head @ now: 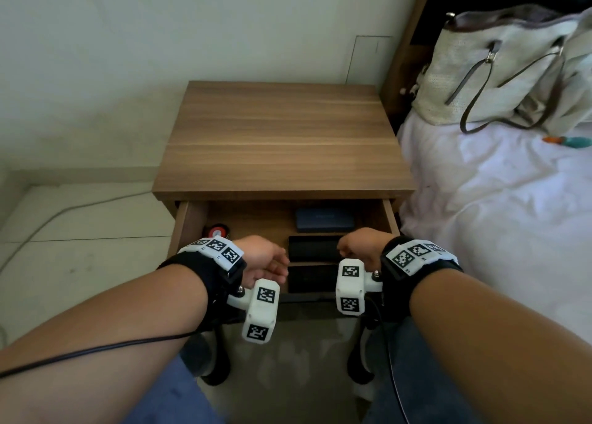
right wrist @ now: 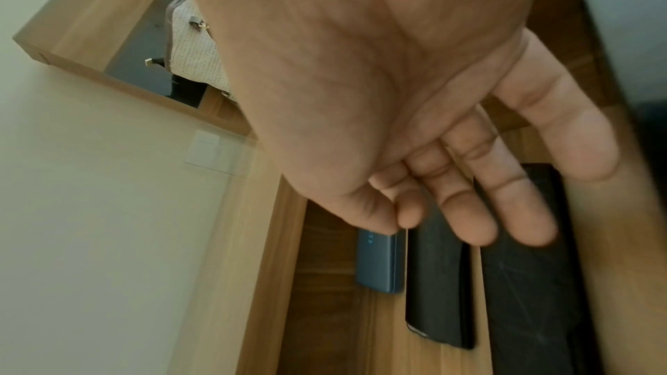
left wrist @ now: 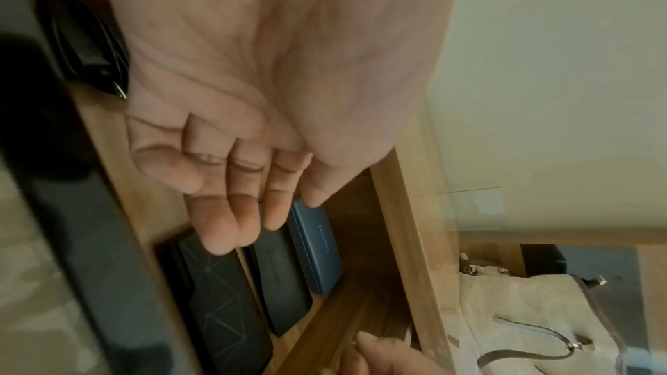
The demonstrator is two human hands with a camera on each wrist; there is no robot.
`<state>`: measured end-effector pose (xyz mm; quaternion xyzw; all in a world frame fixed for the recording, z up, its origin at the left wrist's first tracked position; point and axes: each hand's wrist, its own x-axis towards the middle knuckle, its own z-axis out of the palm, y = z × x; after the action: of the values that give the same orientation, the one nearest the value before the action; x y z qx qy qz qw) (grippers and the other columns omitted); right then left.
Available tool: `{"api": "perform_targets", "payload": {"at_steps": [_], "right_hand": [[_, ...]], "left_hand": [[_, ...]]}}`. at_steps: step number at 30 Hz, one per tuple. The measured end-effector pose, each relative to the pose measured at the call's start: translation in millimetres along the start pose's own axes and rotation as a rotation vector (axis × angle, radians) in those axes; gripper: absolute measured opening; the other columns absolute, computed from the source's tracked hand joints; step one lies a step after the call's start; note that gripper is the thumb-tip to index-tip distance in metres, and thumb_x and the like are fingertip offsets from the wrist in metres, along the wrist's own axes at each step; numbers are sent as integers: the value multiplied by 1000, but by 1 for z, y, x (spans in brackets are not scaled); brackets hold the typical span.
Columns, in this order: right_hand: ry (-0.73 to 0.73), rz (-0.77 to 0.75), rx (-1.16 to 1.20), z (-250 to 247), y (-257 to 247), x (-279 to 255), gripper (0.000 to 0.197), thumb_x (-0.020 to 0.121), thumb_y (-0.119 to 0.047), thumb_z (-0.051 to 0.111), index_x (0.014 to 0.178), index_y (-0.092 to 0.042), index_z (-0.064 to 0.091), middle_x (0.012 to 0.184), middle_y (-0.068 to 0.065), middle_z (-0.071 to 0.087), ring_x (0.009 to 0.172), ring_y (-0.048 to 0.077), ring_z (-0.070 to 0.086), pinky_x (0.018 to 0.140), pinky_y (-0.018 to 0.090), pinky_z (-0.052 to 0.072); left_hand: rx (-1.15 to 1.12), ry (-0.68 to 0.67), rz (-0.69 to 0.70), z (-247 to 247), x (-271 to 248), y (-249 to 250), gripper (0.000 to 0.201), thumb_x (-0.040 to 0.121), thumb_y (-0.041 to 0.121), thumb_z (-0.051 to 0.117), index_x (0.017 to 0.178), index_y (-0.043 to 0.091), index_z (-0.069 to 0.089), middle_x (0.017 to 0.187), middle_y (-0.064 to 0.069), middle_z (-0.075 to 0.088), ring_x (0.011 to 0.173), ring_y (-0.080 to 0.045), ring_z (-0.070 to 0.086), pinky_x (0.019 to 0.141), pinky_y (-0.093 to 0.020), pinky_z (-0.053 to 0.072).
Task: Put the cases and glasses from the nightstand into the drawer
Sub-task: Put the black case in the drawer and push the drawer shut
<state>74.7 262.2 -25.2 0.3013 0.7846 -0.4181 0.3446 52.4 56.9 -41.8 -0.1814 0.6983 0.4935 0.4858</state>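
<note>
The nightstand top (head: 282,141) is bare wood. Below it the drawer (head: 187,221) stands pulled out. Inside lie a blue case (head: 323,220) at the back, a black case (head: 314,247) in front of it, and a patterned black case (head: 312,278) nearest me. My left hand (head: 272,263) hovers over the drawer's left half with relaxed fingers (left wrist: 274,210), holding nothing. My right hand (head: 355,247) hovers over the right half, fingers (right wrist: 469,210) loose and empty. A dark glossy object (left wrist: 90,47), seemingly folded glasses, lies in the drawer behind the left palm.
A red round object (head: 216,231) sits at the drawer's left side. A bed with a white sheet (head: 496,215) adjoins the nightstand on the right, with a woven handbag (head: 499,68) on it. A cable (head: 64,212) runs over the floor at left.
</note>
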Motion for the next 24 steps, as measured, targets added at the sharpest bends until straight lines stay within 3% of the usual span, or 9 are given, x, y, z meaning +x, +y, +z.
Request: {"api": "perform_targets", "payload": {"at_steps": [2, 5, 6, 10, 12, 15, 18, 22, 24], "right_hand": [[-12, 18, 187, 9, 5, 1, 46, 88, -10, 57, 132, 1, 50, 134, 22, 56, 106, 29, 63, 100, 37, 47], [-73, 28, 212, 18, 13, 0, 43, 88, -9, 54, 127, 6, 52, 134, 26, 55, 82, 21, 60, 101, 44, 49], [-72, 17, 195, 21, 15, -7, 41, 88, -9, 55, 125, 6, 53, 133, 26, 56, 83, 22, 59, 101, 44, 50], [-106, 3, 93, 28, 21, -18, 19, 85, -12, 58, 102, -5, 63, 132, 23, 58, 92, 26, 60, 102, 46, 49], [-120, 17, 35, 33, 23, -20, 3, 84, -14, 59, 81, -14, 61, 131, 22, 59, 96, 26, 61, 101, 46, 50], [-161, 20, -19, 37, 28, -18, 7, 81, -20, 61, 77, -15, 60, 131, 21, 60, 109, 31, 64, 101, 46, 50], [-193, 26, -35, 36, 24, -26, 11, 87, -21, 59, 77, -15, 58, 130, 19, 61, 103, 27, 62, 103, 44, 48], [-228, 54, -40, 32, 17, -38, 27, 97, -31, 47, 84, -12, 61, 95, 8, 71, 95, 25, 62, 97, 37, 48], [-229, 57, -21, 32, 17, -37, 33, 96, -35, 47, 88, -9, 66, 96, 10, 73, 93, 27, 65, 99, 38, 48]], "left_hand": [[12, 4, -4, 2, -8, -5, 28, 102, 22, 42, 85, 6, 57, 78, -11, 64, 69, -22, 63, 66, -28, 50], [17, -26, -32, 1, -16, -13, 30, 102, 21, 41, 80, 5, 55, 82, -16, 68, 76, -26, 65, 86, -36, 51], [28, -45, -46, 1, -18, -15, 31, 102, 22, 40, 80, 6, 54, 84, -16, 70, 78, -27, 66, 86, -36, 51], [99, -123, -124, -1, -28, -23, 31, 103, 28, 35, 84, 10, 50, 98, -14, 74, 88, -27, 69, 58, -28, 53], [133, -143, -146, -2, -30, -26, 30, 103, 29, 35, 86, 10, 52, 107, -15, 74, 104, -30, 68, 61, -29, 53], [158, -154, -155, -4, -33, -29, 31, 102, 30, 37, 90, 9, 55, 115, -18, 72, 121, -33, 60, 80, -35, 51], [157, -150, -144, -2, -35, -28, 33, 102, 34, 37, 99, 8, 56, 116, -20, 70, 116, -33, 62, 82, -36, 50], [166, -136, -105, -1, -35, -26, 40, 101, 41, 37, 110, 7, 56, 115, -21, 71, 99, -31, 63, 83, -38, 51], [167, -119, -68, -2, -34, -25, 45, 100, 43, 37, 117, 6, 57, 114, -20, 71, 92, -29, 65, 86, -39, 50]]}}
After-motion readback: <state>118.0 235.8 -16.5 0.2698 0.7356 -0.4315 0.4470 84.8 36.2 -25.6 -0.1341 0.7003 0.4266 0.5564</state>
